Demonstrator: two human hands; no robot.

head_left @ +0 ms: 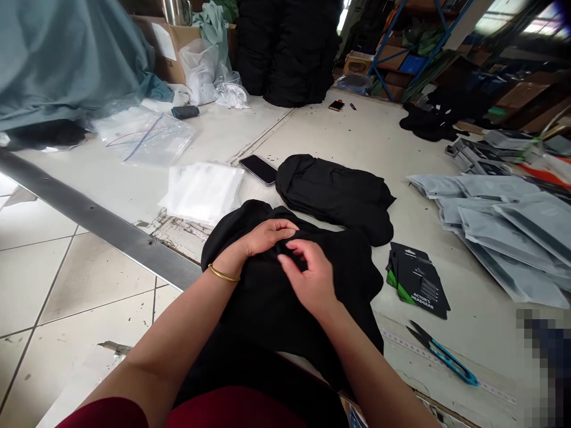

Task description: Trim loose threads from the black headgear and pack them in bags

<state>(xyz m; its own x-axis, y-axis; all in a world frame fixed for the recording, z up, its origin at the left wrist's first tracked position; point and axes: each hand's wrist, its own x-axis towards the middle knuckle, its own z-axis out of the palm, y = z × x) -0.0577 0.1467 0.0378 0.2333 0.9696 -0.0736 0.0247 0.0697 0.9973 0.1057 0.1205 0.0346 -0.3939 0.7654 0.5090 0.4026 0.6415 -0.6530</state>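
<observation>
At the centre of the frame, black cloth [312, 309] is spread over the near edge of the table [357, 134]. A fold of it is pinched between the thumb and fingers of the left hand [267, 236]. The right hand [310, 273] is held just beside, its thumb and forefinger parted slightly; whether any cloth is gripped there cannot be told. Scissors [444, 355] are seen at lower right.

Top black card [422, 284]: white print reading "ACTOR'S HEADGEAR".
White box label [164, 41]: print too small to read.
</observation>
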